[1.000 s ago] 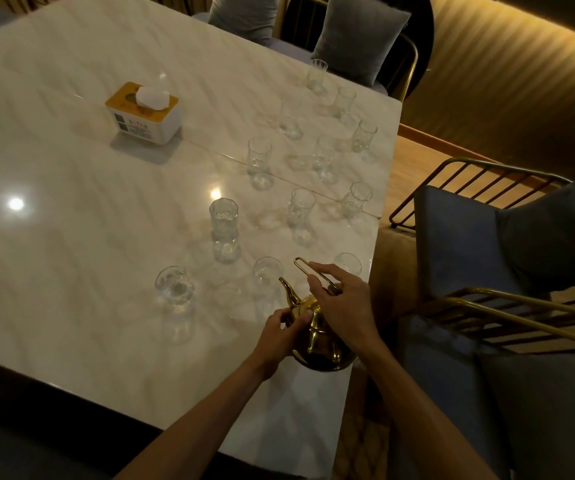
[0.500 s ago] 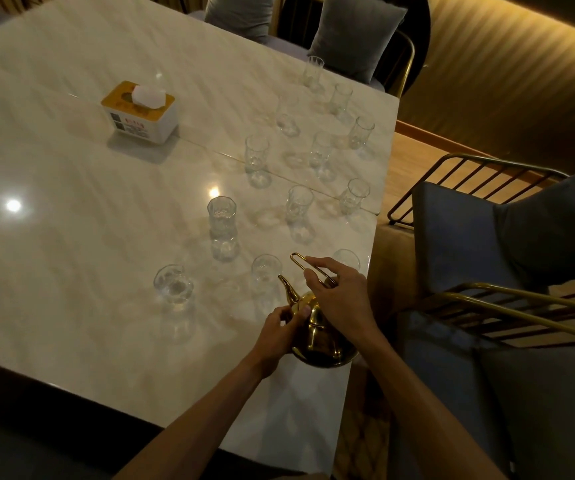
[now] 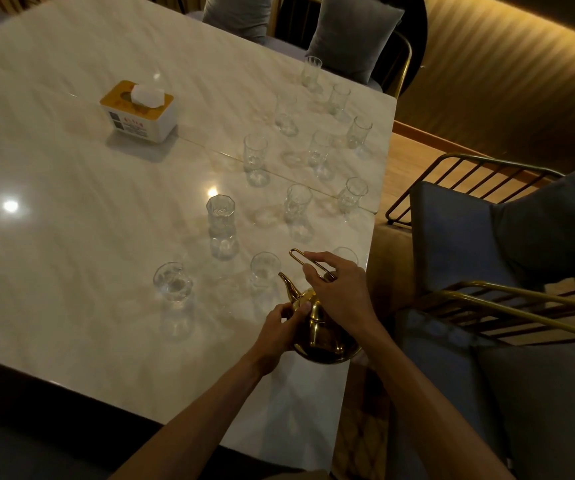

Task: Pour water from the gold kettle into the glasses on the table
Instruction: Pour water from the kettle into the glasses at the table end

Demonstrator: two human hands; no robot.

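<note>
Gold kettle [image 3: 317, 327] sits at about 5 o'clock on the pale marble tabletop [image 3: 71, 237], close to the right edge, its spout aimed toward 11 o'clock at the nearest glass [image 3: 264, 271]. The right hand [image 3: 341, 292] reaches over the kettle, its fingers [image 3: 313, 271] curled round the thin looped handle [image 3: 308, 263] that rises from the top. The left hand [image 3: 279, 327] presses against the kettle's left side, fingers bent round the neck and thumb near the lid. Clear glasses are spread from 5 o'clock up to 1 o'clock; one wide glass [image 3: 172, 282] stands at 7 o'clock of the group, and a faceted glass [image 3: 221, 216] near the middle. A white tissue box [image 3: 139, 114] with a gold top rests at 11 o'clock, well apart from the glasses. Gold-framed chairs [image 3: 487, 292] with grey cushions stand at 3 o'clock and 12 o'clock.
</note>
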